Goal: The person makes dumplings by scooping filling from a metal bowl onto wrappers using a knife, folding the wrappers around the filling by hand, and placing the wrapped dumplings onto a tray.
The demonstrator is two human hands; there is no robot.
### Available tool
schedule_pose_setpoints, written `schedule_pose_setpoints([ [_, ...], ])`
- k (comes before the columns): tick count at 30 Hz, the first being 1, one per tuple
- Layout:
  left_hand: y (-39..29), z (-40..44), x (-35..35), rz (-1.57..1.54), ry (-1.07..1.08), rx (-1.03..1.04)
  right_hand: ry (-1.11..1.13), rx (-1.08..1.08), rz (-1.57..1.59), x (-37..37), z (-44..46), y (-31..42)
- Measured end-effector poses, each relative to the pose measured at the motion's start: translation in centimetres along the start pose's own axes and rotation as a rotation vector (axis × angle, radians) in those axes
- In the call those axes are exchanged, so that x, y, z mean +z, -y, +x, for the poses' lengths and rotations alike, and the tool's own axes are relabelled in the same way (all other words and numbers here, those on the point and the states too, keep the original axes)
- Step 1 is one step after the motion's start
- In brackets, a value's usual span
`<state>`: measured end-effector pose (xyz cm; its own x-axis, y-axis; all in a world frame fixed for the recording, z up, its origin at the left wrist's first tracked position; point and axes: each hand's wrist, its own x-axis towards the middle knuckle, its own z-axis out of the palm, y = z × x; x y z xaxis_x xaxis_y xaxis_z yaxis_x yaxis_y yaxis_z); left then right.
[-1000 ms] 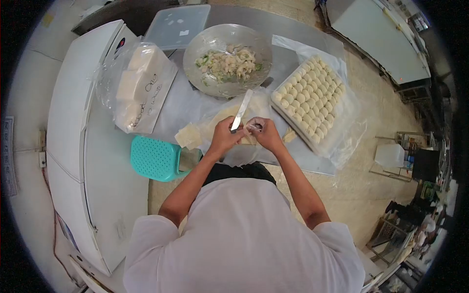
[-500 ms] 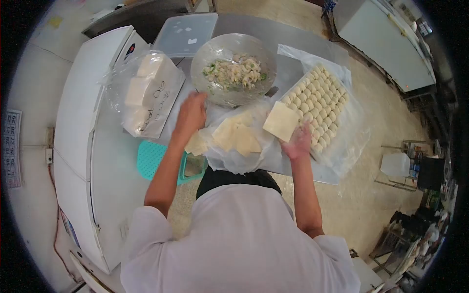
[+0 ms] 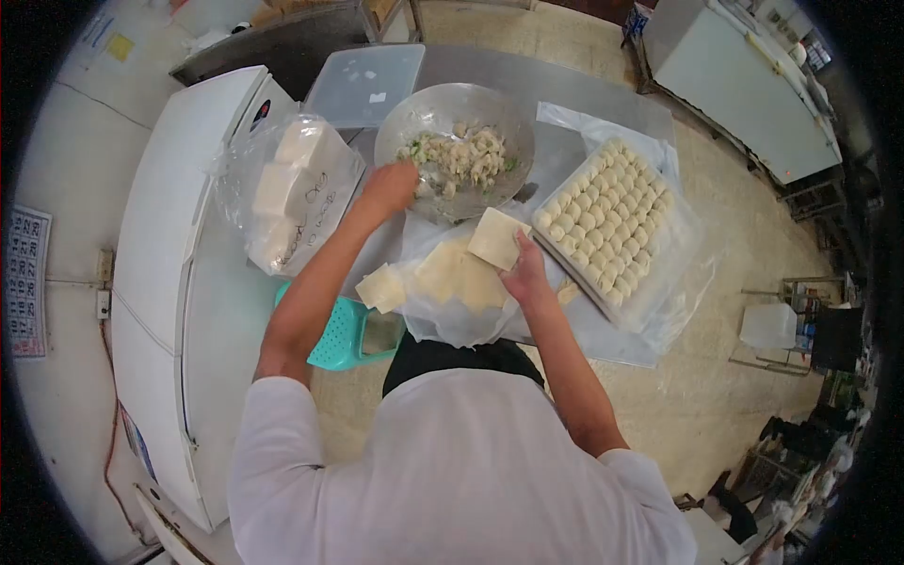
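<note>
My left hand (image 3: 391, 186) is closed at the near left rim of a metal bowl (image 3: 400, 108). What its fingers grip is too small and blurred to name. Inside the bowl lies a chunky pale filling (image 3: 466, 155) with green bits. My right hand (image 3: 529, 273) holds a stack of square dough wrappers (image 3: 497, 237) by its right edge, close to the bowl. Below it, more wrappers (image 3: 457, 275) rest on crumpled clear plastic (image 3: 452, 330). One loose wrapper piece (image 3: 381, 288) lies at their left.
On the right, a tray (image 3: 589, 268) carries rows of filled dumplings (image 3: 612, 217) over plastic sheeting. A bag of stacked white blocks (image 3: 287, 202) stands left of the bowl, with a plastic lid (image 3: 363, 85) behind. A teal stool (image 3: 339, 339) sits below the table edge, beside a white freezer (image 3: 188, 217).
My right hand has moved left from the tray's edge with the wrapper stack, toward the bowl. My left hand has shifted right, over the bowl's rim.
</note>
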<state>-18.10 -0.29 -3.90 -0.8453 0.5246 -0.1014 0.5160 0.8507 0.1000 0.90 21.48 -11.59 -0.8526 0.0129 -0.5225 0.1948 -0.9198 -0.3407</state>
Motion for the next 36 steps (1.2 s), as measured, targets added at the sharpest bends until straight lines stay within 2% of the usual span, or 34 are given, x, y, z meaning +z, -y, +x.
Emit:
schedule_pose_setpoints([
  [3,-0.7,-2.5,-1.6,-0.073,0.14,0.145,-0.026,-0.028,0.029,0.5,1.3,-0.7],
  [6,-0.6,-3.3,-2.8,-0.097,0.129,0.127,-0.1,-0.029,0.057,1.5,2.2,-1.0],
  [8,0.5,-2.1,0.4,-0.01,-0.072,-0.035,-0.154,-0.01,0.073,2.2,2.7,-1.3],
  [12,-0.4,-2.5,2.7,-0.1,0.066,-0.022,-0.215,-0.02,0.123,2.2,3.5,-1.5],
  [14,-2.1,-5.0,1.7,-0.292,0.028,0.033,-0.21,-0.027,0.123,2.0,3.2,-1.5],
  [15,-2.6,-6.0,1.2,-0.288,0.029,0.043,-0.189,0.009,0.127,2.2,2.8,-1.3],
  [17,-3.6,-7.8,0.6,-0.461,0.011,0.174,-0.177,0.031,0.145,2.9,1.6,-0.9],
  [18,-4.4,-8.7,1.0,-0.461,0.017,0.189,-0.154,0.033,0.181,3.6,0.8,-0.7],
  [20,-6.3,-10.5,2.0,-0.752,-0.094,0.11,-0.132,0.025,0.221,4.7,-0.7,0.0],
  [21,-7.4,-11.4,2.8,-0.762,-0.19,0.15,-0.137,0.008,0.224,5.3,-1.3,0.3],
  [23,-8.0,-12.8,3.1,-0.69,-0.174,0.151,-0.144,-0.011,0.228,4.8,-1.1,0.4],
  [25,-8.3,-14.0,1.5,-0.548,-0.176,0.147,-0.134,-0.15,0.294,3.3,0.3,0.2],
  [29,-10.3,-14.7,-2.2,-0.699,-0.264,0.088,-0.137,-0.189,0.24,4.5,-0.1,0.2],
  [31,-10.8,-13.9,-1.9,-0.767,-0.27,0.147,0.001,-0.249,0.163,5.1,1.0,-0.1],
  [35,-8.7,-13.5,-1.4,-0.626,-0.246,0.099,0.038,-0.206,0.201,6.4,1.8,0.5],
  [36,-8.7,-14.1,-2.4,-0.626,-0.309,0.081,-0.019,-0.21,0.233,6.6,1.6,0.7],
])
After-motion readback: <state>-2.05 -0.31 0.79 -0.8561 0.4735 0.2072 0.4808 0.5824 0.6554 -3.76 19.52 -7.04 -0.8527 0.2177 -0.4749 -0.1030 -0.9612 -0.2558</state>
